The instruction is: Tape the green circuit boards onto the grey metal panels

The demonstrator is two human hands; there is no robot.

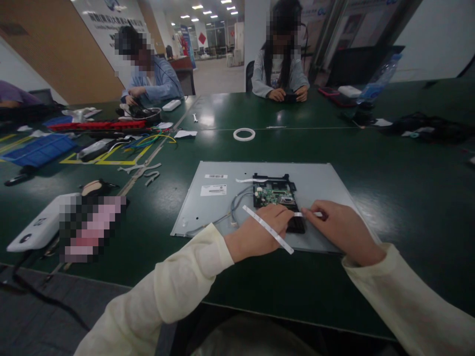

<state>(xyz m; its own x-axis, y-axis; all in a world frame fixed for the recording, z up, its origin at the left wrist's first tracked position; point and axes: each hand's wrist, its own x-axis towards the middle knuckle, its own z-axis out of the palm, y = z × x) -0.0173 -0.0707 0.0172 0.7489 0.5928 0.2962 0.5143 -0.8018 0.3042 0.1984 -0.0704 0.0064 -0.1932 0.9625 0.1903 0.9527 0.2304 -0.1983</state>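
A grey metal panel [218,207] lies flat on the table before me. Mounted on it is a green circuit board [272,197] in a black plastic frame [299,226], with grey cables [233,203] running off to the left. Between my hands stretches a short strip of white tape [298,214] across the frame. My right hand [343,228] pinches its right end; the closed fingers of my left hand [261,231] are at its left end, fingertips partly hidden. Another tape strip [267,229] clings across the back of my left hand. A further strip [252,181] lies by the frame's top.
A roll of white tape [244,134] lies beyond the panel. To the left are a white power bank [42,222], a phone [94,227], tape scraps [150,176] and a blue tray [40,150]. Two people sit across the table. A plastic bottle [382,79] stands far right.
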